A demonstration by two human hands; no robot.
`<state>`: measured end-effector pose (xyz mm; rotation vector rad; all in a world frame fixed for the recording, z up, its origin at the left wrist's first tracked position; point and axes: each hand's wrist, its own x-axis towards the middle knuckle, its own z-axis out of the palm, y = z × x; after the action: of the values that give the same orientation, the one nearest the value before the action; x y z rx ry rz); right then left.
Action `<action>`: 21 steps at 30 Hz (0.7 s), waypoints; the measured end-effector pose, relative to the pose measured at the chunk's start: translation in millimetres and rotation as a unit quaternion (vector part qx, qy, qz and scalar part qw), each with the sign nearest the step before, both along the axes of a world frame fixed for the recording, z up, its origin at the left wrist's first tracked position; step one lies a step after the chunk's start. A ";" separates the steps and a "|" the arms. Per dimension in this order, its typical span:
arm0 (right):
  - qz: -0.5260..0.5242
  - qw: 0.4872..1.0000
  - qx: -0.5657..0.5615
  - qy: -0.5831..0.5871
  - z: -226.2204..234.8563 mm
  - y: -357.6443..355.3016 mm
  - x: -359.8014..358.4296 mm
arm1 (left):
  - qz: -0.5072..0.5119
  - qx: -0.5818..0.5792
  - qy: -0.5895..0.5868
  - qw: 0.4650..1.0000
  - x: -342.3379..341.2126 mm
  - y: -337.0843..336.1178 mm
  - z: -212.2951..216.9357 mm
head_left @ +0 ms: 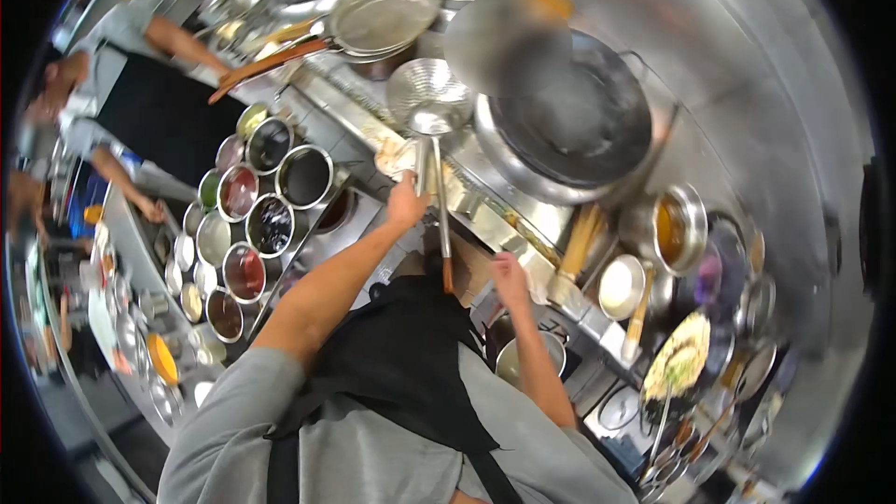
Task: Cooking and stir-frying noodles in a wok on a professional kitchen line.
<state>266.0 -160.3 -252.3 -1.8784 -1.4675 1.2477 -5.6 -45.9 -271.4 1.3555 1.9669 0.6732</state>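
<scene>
My left hand (408, 203) reaches forward to the counter edge, its fingers closed round a short metal utensil handle (423, 164). That handle runs up toward a perforated steel strainer (415, 84) with a shiny bowl-shaped part at its base. A second, longer handle (442, 215) with a wooden end hangs down just right of this hand, apart from it. My right hand (510, 278) is at the counter edge, its fingers curled; whatever they hold, if anything, is hidden. Ahead of both hands a large black wok (579, 121) sits on the stove, partly behind a blurred grey patch.
Several steel pots of sauces (271, 224) stand on the left. A wire-mesh sieve (387, 14) lies at the far side. To the right are a pot with amber liquid (677, 224), a white bowl (621, 287) and a heap of pale food (679, 355). A co-worker's arm (187, 45) is at upper left.
</scene>
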 end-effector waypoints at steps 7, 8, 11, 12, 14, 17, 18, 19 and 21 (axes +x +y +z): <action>0.181 0.974 0.105 0.082 7.1 25.1 -105.9 | 0.062 -0.004 -0.115 0.991 -26.7 -40.6 41.8; 0.214 0.962 -0.004 0.171 17.6 29.6 -118.8 | 0.073 0.050 -0.116 0.989 -41.7 -58.1 14.4; 0.387 0.840 -0.152 0.349 65.0 22.9 -153.5 | 0.081 -0.042 -0.126 0.988 -88.2 -128.3 42.9; 0.447 0.792 -0.206 0.362 92.4 18.5 -163.7 | 0.129 -0.036 -0.119 0.984 -105.9 -157.1 44.1; 0.512 0.704 -0.266 0.414 122.7 1.2 -179.6 | 0.179 -0.088 -0.097 0.975 -128.4 -215.5 48.4; 0.594 0.592 -0.328 0.436 161.0 -22.9 -215.1 | 0.325 -0.070 -0.124 0.935 -160.0 -322.9 43.0; 0.631 0.564 -0.325 0.422 169.2 -32.3 -228.5 | 0.386 -0.078 -0.173 0.903 -166.2 -357.9 45.5; 0.666 0.534 -0.322 0.409 177.5 -42.9 -241.9 | 0.452 -0.031 -0.241 0.858 -169.0 -393.7 46.5; 0.707 0.478 -0.333 0.400 201.0 -69.5 -274.0 | 0.563 0.052 -0.322 0.759 -170.3 -460.3 47.1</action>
<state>-8.0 -229.8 -51.4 0.5798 -1.8300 3.0442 -176.0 -506.2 -224.3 -0.2509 1.9549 1.5350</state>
